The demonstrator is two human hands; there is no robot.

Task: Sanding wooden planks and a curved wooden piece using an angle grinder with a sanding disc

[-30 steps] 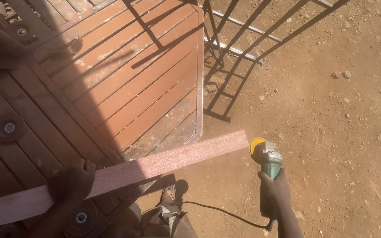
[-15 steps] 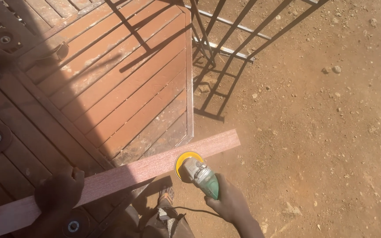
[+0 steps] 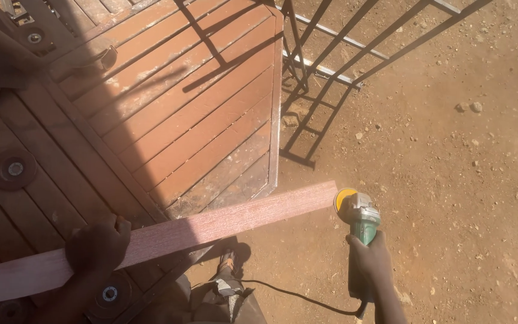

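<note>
1. The setting was outdoors: bare reddish dirt ground (image 3: 451, 180) strewn with small stones, in hard sunlight.
2. A slatted wooden table (image 3: 199, 102) filled the upper left, its boards dusty near the edge, half of it in deep shadow.
3. A black metal frame (image 3: 331, 72) stood on the dirt just beside the table's right edge, throwing barred shadows across slats and soil.
4. Round sanding discs (image 3: 13, 170) lay on the shaded part of the table (at least two could be made out).
5. A long pinkish wooden plank (image 3: 211, 225) lay slantwise over the table's near corner, its right end jutting out over the dirt.
6. The left hand (image 3: 98, 243) was clamped down on the plank near its left part.
7. The right hand (image 3: 368, 261) was closed round the body of a green angle grinder (image 3: 361, 219), whose yellow disc sat at the plank's end; its black cord (image 3: 295, 294) trailed over the ground.
8. The hands were well apart.
</note>
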